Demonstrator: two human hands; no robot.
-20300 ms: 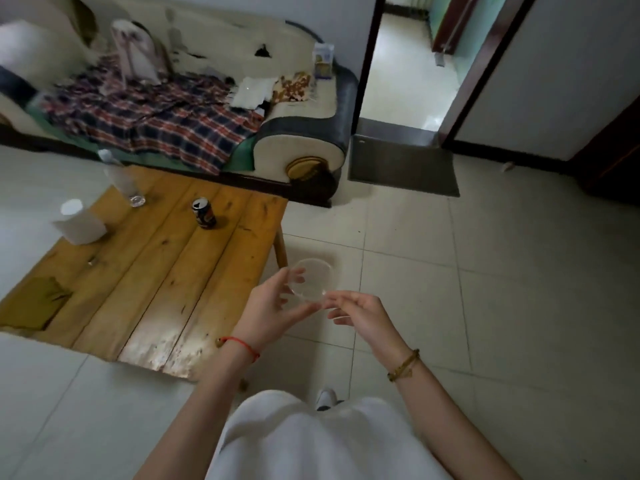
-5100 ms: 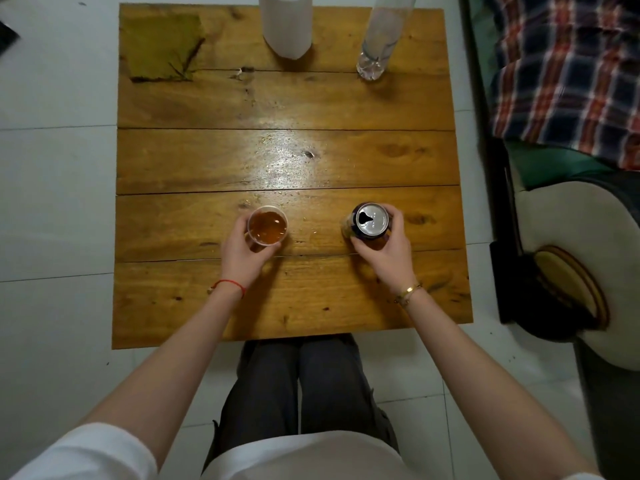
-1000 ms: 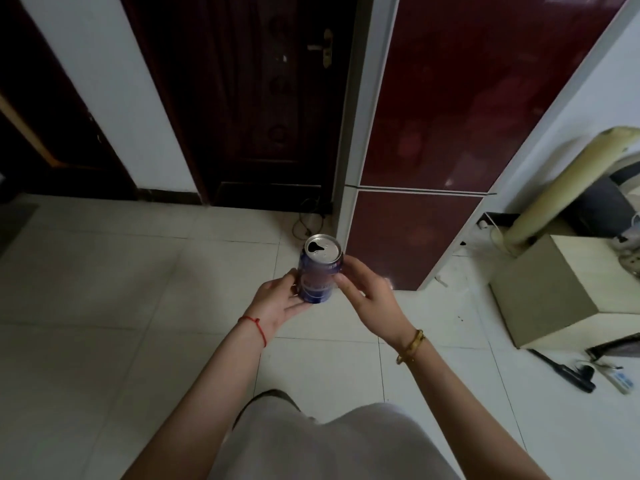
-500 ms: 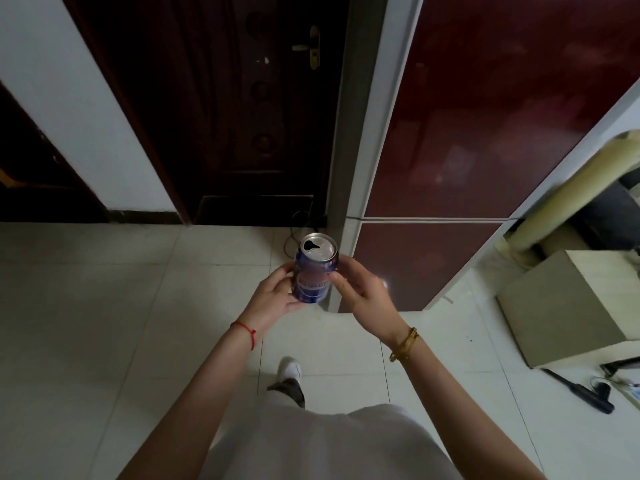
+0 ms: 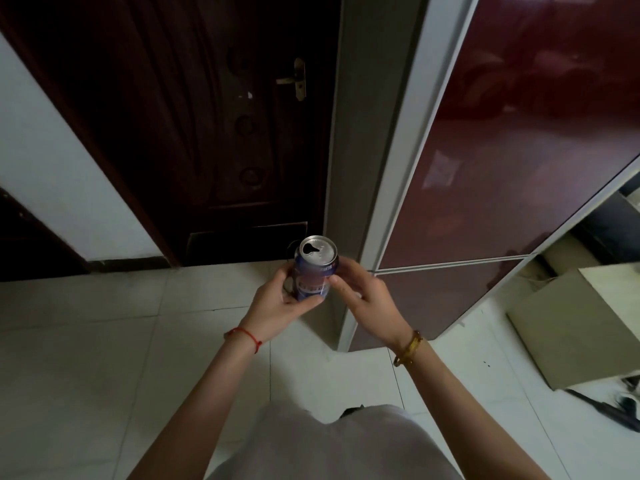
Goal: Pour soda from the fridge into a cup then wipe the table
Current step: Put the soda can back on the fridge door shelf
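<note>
Bare forearms, red string bracelet (image 5: 246, 336) at left wrist, gold bangle (image 5: 408, 348) at right, pale top (image 5: 332, 445).

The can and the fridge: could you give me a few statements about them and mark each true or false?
1. Both hands hold the can. True: left hand and right hand grip it.
2. The can is unopened. False: its top shows an open hole.
3. The fridge doors are shut. True.
4. The can lies sideways. False: it is upright.
5. The fridge is white-fronted. False: dark red.
</note>
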